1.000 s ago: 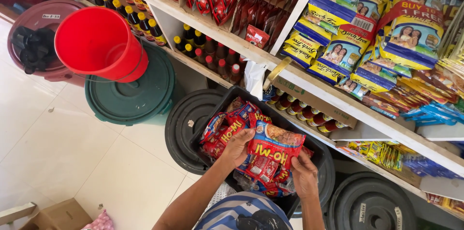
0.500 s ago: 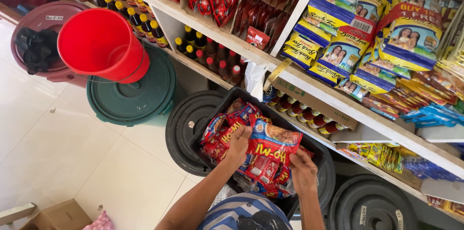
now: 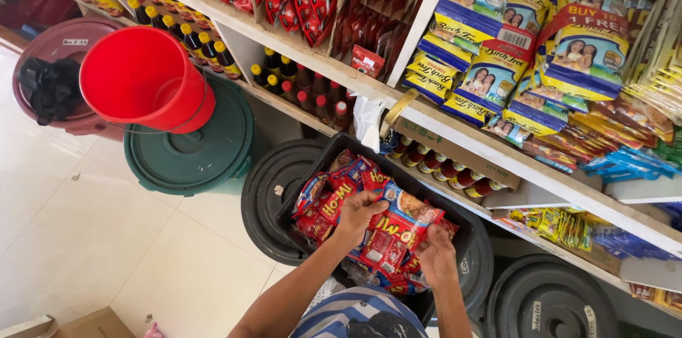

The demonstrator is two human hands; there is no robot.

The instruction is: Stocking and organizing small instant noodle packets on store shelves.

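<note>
I am watching both hands closing on a red noodle packet [image 3: 398,228] over the black bin [image 3: 465,228], the left hand [image 3: 360,214] clamping its upper-left edge, the right hand [image 3: 435,256] pinching its lower-right end, its long axis running diagonally between them.

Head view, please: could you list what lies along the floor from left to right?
Maroon bin → red bucket → green lid → black crate with left hand and right hand on red packets → black lid.
</note>
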